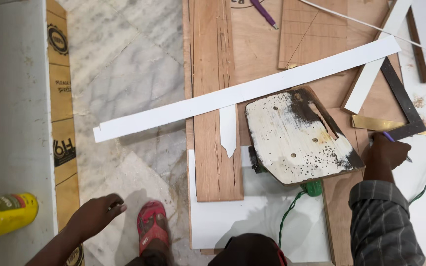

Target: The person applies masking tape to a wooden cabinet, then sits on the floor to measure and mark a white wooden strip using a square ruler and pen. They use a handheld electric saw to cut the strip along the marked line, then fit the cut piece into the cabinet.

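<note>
My right hand (384, 152) holds a purple pen (394, 142) with its tip on the white board, right beside a dark metal try square (404, 101) with a brass blade. My left hand (97, 213) hangs empty with loosely curled fingers over the marble floor (129, 74), near my foot in a red sandal (151, 225). A long white laminate strip (242, 91) lies diagonally across the plywood boards (215, 148). An upturned power tool with a stained white base plate (292, 135) rests between my hands.
A yellow bottle (6, 214) lies at the far left on a grey panel. A green cable (287, 214) runs from the tool. Another purple pen (264, 12) and a thin white rod (366, 23) lie on the plywood at the top.
</note>
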